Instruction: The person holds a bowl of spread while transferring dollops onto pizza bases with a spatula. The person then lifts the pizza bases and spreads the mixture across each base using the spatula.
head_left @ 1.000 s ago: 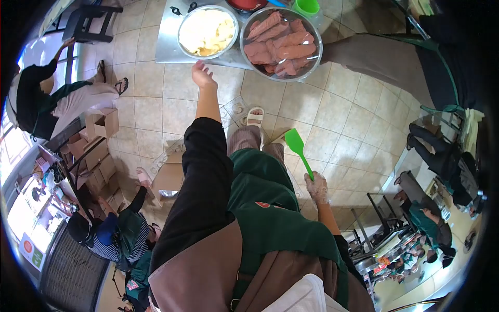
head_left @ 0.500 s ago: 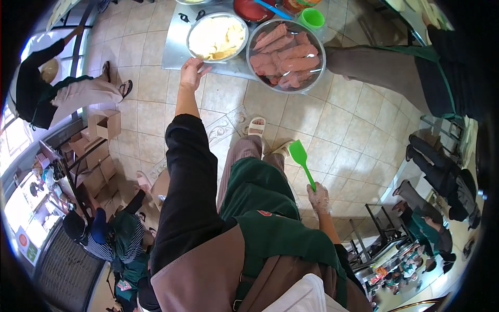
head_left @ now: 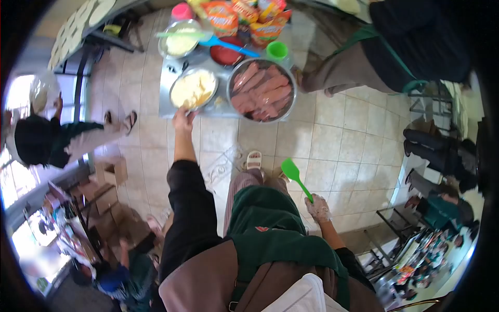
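Observation:
My left hand [head_left: 183, 120] reaches forward to the near edge of the table, its fingers closed on the rim of a metal bowl [head_left: 173, 102] of creamy pale-yellow food [head_left: 194, 88]. In a clear plastic glove, my right hand [head_left: 318, 208] grips a green spatula [head_left: 294, 174] by its handle, blade pointing forward, well away from the table. To the right of the pale-yellow food stands a large bowl [head_left: 294, 100] heaped with pinkish-brown rolls [head_left: 270, 89]. What the rolls are made of I cannot make out.
Behind stand a bowl of white food [head_left: 180, 46], a blue utensil [head_left: 228, 44], a red dish [head_left: 226, 56], a green cup [head_left: 277, 50] and orange packets [head_left: 221, 18] on the metal table [head_left: 166, 109]. One person [head_left: 384, 62] stands at the right; others are around. Cardboard boxes [head_left: 112, 171] lie left.
My view has tilted up, so more of the table's far side shows, including the packets and a pink cup. My left hand stays at the bowl; my right still holds the spatula.

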The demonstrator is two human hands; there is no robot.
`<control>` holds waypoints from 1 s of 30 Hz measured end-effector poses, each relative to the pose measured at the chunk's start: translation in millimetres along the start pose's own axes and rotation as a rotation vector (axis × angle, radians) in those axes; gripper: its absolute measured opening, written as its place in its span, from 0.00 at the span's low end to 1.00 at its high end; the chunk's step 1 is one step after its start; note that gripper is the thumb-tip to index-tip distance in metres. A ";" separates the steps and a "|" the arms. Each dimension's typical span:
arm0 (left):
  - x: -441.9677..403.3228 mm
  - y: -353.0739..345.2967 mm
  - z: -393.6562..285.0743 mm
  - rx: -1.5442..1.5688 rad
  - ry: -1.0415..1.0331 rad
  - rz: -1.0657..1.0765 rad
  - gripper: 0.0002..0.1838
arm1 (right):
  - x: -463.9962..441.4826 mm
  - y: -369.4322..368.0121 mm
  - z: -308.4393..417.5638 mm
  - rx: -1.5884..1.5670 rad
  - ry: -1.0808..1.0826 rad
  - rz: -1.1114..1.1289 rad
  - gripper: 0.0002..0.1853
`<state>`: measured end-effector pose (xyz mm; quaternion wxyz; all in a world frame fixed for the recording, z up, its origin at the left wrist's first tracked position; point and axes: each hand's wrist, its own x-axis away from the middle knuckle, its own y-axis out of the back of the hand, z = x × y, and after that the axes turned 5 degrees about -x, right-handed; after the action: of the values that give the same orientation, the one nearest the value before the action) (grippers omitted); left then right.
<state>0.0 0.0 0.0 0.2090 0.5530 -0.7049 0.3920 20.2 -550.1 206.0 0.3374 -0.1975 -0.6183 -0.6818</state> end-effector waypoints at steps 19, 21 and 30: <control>250.4 -44.9 -111.2 -0.538 -0.286 0.232 0.08 | -9.8 24.5 -49.6 -0.641 -0.063 0.047 0.21; 275.2 -70.8 -82.2 -0.583 -0.286 0.268 0.07 | -22.0 23.4 -86.8 -0.669 -0.052 0.027 0.21; 391.8 -271.9 145.7 -0.626 0.043 0.604 0.18 | -49.8 108.9 -291.5 -0.649 -0.100 -0.149 0.21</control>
<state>158.8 -377.5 284.5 0.2573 0.2237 -0.9154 0.2141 174.6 -824.8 203.3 0.1755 -0.2822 -0.3976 -0.8553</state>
